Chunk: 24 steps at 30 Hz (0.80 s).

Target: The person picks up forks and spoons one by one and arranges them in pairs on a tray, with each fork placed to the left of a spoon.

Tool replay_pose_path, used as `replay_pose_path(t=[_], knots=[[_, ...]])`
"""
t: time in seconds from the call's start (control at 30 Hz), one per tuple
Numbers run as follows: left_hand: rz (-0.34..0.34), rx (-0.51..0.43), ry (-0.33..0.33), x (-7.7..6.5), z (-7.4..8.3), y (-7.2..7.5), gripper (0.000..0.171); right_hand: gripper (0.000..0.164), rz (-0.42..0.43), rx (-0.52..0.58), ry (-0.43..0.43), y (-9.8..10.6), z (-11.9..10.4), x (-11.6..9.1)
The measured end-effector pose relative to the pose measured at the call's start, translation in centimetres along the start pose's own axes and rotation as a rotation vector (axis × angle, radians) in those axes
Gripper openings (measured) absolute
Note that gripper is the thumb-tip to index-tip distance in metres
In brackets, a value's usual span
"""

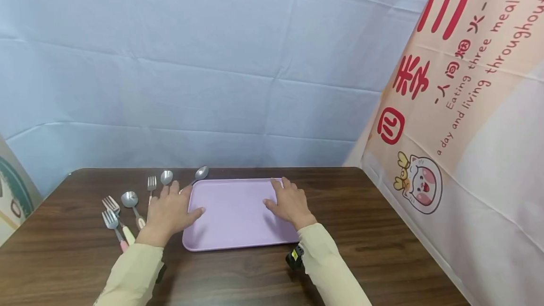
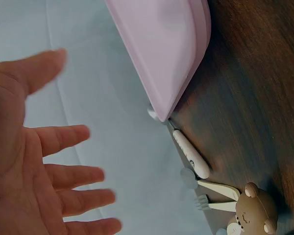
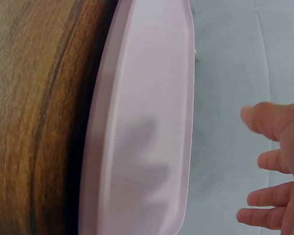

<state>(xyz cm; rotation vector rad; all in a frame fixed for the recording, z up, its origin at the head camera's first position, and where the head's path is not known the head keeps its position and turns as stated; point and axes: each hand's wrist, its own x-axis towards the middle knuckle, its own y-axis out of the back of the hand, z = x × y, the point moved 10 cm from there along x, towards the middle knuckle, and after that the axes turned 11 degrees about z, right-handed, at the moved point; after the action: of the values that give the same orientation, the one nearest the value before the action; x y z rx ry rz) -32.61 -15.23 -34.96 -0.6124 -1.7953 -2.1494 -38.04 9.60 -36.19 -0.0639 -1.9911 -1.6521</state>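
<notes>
A pale purple rectangular tray [image 1: 238, 214] lies on the wooden table. My left hand [image 1: 170, 209] is spread over its left edge, fingers apart and holding nothing. Over the tray's right side hovers my right hand [image 1: 290, 202], fingers spread, its shadow falling on the tray in the right wrist view. A spoon [image 1: 201, 173] touches the tray's far left corner; its pale handle [image 2: 192, 155] shows in the left wrist view. Just beyond my left hand are another spoon [image 1: 166, 177] and a fork [image 1: 151, 183], their handles partly hidden by the hand.
Left of my left hand lie a spoon [image 1: 129, 199], a fork with a yellow-green handle [image 1: 128, 234] and a fork [image 1: 111, 221] with a pink handle. A brown bear-shaped piece [image 2: 257, 210] shows in the left wrist view. Cloth curtains [image 1: 212, 84] hang behind the table.
</notes>
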Motion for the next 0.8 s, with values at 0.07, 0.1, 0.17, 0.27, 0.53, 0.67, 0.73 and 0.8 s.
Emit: replay_pose_path(t=[0.07, 0.1, 0.17, 0.27, 0.53, 0.67, 0.73, 0.8], knots=[[-0.003, 0.006, -0.011, 0.04, 0.01, -0.04, 0.058, 0.057, 0.020, -0.012, 0.011, 0.18, -0.04, 0.06], [-0.009, 0.006, -0.013, 0.03, 0.01, -0.10, 0.053, 0.054, 0.025, -0.016, 0.018, 0.23, -0.09, 0.06], [-0.028, -0.002, -0.010, -0.03, -0.06, -0.27, 0.045, 0.047, 0.026, -0.021, 0.027, 0.28, -0.17, 0.02], [-0.059, -0.016, 0.002, -0.18, -0.20, -0.55, 0.037, 0.040, 0.017, -0.016, 0.033, 0.30, -0.28, -0.10], [-0.089, -0.025, 0.023, -0.42, -0.45, -0.79, 0.033, 0.035, 0.022, 0.012, 0.034, 0.56, -0.42, -0.34], [-0.096, -0.030, 0.027, -0.43, -0.45, -0.77, 0.033, 0.034, 0.021, 0.006, 0.036, 0.47, -0.42, -0.37], [-0.100, -0.032, 0.028, -0.42, -0.47, -0.77, 0.033, 0.034, 0.008, 0.010, 0.026, 0.22, -0.26, -0.32], [-0.102, -0.035, 0.029, -0.43, -0.51, -0.76, 0.032, 0.035, 0.002, 0.004, 0.024, 0.04, -0.14, -0.27]])
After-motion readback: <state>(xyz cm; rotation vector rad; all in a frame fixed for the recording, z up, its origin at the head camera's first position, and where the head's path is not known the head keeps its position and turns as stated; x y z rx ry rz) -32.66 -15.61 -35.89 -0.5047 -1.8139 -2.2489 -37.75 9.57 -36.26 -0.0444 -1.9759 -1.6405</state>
